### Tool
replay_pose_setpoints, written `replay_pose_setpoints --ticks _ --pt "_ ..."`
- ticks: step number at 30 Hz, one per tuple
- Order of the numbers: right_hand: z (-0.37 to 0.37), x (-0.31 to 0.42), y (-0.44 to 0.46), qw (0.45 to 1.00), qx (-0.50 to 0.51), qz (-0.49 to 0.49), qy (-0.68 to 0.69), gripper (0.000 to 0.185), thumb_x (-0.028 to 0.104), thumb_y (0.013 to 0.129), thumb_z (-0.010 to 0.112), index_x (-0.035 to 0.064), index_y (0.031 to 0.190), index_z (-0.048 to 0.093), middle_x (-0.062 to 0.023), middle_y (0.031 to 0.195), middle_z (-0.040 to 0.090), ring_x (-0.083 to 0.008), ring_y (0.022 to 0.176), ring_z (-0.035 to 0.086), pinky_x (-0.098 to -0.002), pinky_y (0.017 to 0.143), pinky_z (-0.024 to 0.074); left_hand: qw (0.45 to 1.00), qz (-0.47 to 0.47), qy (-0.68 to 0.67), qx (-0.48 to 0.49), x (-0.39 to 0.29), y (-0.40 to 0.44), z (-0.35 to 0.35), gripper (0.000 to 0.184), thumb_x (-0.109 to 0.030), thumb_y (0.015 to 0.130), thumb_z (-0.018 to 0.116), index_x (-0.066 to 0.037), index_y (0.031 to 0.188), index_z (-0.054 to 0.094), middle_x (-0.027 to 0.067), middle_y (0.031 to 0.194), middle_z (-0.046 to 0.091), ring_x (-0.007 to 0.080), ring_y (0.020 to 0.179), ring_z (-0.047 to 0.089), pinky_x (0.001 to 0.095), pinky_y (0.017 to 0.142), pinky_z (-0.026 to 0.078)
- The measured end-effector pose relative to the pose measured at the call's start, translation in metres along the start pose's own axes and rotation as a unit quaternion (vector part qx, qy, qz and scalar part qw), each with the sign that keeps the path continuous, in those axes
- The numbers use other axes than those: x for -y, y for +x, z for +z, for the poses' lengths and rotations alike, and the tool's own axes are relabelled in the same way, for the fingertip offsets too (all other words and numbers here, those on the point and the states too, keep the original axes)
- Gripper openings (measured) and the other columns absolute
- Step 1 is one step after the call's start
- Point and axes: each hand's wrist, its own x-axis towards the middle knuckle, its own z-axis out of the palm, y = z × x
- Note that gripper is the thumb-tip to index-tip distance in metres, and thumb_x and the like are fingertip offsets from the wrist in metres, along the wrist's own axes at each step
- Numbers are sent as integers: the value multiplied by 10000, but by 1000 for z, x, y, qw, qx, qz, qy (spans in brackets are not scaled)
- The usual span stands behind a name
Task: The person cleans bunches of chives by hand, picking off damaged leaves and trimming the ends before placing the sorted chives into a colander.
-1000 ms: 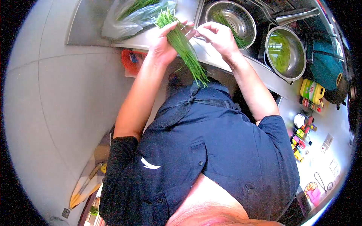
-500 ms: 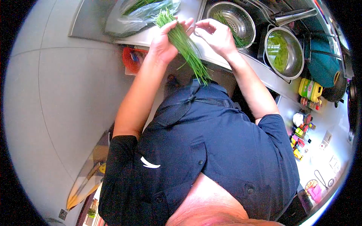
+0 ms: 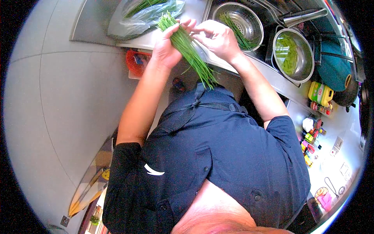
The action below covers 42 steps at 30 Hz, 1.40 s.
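My left hand (image 3: 166, 50) is closed around a bunch of long green chives (image 3: 191, 54). The chives slant across the palm, and their loose ends hang toward my waist. Close beside the bunch, my right hand (image 3: 219, 40) has its thumb and fingers drawn together at the left fingertips. Whatever it may be pinching is too small to make out. More chives (image 3: 237, 33) lie in a perforated metal colander (image 3: 255, 23) just beyond my right hand. On the counter to the left is a clear plastic bag (image 3: 150, 21) with greens inside.
A metal pot (image 3: 309, 64) holding pale green pieces in liquid stands right of the colander. A yellow jug (image 3: 320, 93) and several bottles sit farther right. Below the counter edge is a red basket (image 3: 136, 64).
My right hand has shifted slightly left and down, closer to the chives. The left hand and the bunch have moved a little left and tilted slightly.
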Motion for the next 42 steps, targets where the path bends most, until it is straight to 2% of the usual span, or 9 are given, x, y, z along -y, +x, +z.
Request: replay_pose_setpoints --ticks 9,17,21,23,26,33,35,38,42 --pt "6 -3 4 994 -43 -97 -35 147 184 821 755 110 948 746 -46 789 685 -162 594 568 -295 565 479 999 -10 45 -4 2 4 -4 211 -130 961 550 -93 1169 539 188 1275 613 353 1262 538 475 1006 469" --pt "2 -6 4 985 -44 -143 -80 132 168 823 722 110 939 743 -79 809 699 -237 685 653 -338 636 524 999 14 43 -27 3 0 2 202 -103 953 552 -99 1153 522 179 1217 638 369 1248 551 498 1025 460" --pt "6 -4 5 990 -21 -101 -100 146 183 837 688 113 956 735 -80 799 695 -245 715 662 -346 671 534 999 12 35 -28 3 0 -2 197 -94 947 555 -84 1143 540 161 1143 667 352 1201 588 492 1021 469" --pt "11 -2 6 995 -25 -69 -62 143 244 845 646 141 916 713 -126 760 688 -328 691 682 -435 644 552 999 8 34 -25 3 3 -11 193 -91 946 556 -78 1138 547 154 1118 675 342 1170 608 488 1016 475" --pt "21 -14 8 997 -13 -58 -49 160 242 839 640 123 924 705 -137 758 687 -340 692 682 -454 650 551 998 5 58 -17 4 4 -19 178 -129 939 602 -95 1114 615 124 1129 668 334 1126 620 486 996 485" --pt "17 -8 8 998 2 -49 -33 162 226 850 626 125 948 706 -138 774 689 -342 716 682 -442 656 551 998 12 49 -25 5 4 -20 161 -105 930 608 -94 1090 622 127 1089 674 328 1109 630 489 998 490" --pt "17 -14 6 995 29 -34 -87 166 168 879 612 96 978 723 -103 914 728 -241 779 711 -329 710 559 999 17 40 -19 5 4 -22 170 -101 930 607 -90 1100 616 130 1089 673 327 1105 632 489 997 491" --pt "8 2 6 998 -17 -4 -56 189 159 875 634 101 1026 731 -89 941 737 -196 771 710 -298 717 556 998 32 18 -49 1 -1 -10 160 -67 949 538 -64 1104 577 160 1068 675 315 1079 637 490 1012 484" --pt "2 22 4 995 46 -2 89 165 113 882 681 41 1018 740 -97 927 744 -120 789 690 -275 737 552 999 30 24 -31 -2 0 -13 218 -85 936 524 -46 1150 544 176 1079 666 354 1135 609 524 1037 456"
